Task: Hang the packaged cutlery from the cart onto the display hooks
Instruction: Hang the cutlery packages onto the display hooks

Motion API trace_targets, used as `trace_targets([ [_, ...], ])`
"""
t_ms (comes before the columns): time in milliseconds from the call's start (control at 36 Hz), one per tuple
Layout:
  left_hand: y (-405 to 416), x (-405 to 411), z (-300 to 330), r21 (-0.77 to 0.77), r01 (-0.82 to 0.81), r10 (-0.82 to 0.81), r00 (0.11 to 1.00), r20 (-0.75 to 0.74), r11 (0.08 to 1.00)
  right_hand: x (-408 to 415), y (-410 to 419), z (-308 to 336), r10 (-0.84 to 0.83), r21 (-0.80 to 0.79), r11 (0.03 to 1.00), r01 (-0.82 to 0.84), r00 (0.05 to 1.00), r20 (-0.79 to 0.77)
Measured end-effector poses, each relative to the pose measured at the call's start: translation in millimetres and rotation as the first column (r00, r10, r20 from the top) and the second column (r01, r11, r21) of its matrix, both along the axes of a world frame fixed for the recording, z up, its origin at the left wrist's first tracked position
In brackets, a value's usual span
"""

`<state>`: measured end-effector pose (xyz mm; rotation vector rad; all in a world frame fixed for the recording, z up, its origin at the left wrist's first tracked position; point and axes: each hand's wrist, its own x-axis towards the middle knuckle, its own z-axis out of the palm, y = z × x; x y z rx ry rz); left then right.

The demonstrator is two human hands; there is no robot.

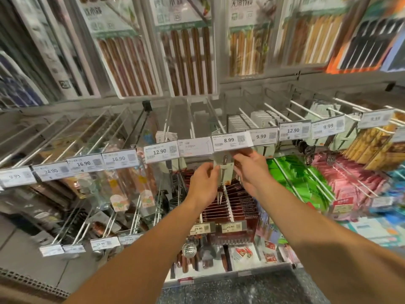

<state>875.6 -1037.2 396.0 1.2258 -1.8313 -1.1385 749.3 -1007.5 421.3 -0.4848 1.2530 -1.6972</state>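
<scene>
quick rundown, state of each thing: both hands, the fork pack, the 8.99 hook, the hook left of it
left hand: pinches the fork pack's left edge
right hand: grips its upper right edge
fork pack: upright, held just under the 8.99 tag
8.99 hook: front part bare
hook left of it: bare

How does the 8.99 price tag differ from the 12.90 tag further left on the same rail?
The 8.99 price tag hangs right above the carded fork that the left hand and right hand grip; the 12.90 price tag has no hand near it. The 8.99 tag sits higher in the frame and tilts up to the right; the 12.90 tag sits lower. Both are white, with a square code at the right.
</scene>
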Motion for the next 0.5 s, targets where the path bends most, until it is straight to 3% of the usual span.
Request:
trace_targets([
  [139, -7.5, -3.2, 1.0, 0.004, -0.068, 0.068, 0.998, 0.002, 0.998, -0.2, -12.9, -0.3, -0.062, 0.043, 0.997, 0.063, 0.998, -0.030],
  [278, -11.5, -7.4, 2.1, 0.053, -0.093, 0.093, 0.996, 0.000, 0.994, -2.9, -23.9, -4.2, -0.102, 0.115, 0.985, 0.125, 0.976, -0.191],
  [500, -9.9, -7.7, -1.6, -0.084, -0.084, 0.084, 0.996, 0.000, 0.993, -10.9, -26.5, -8.4, -0.051, 0.114, 0.990, 0.084, 0.963, -0.265],
])
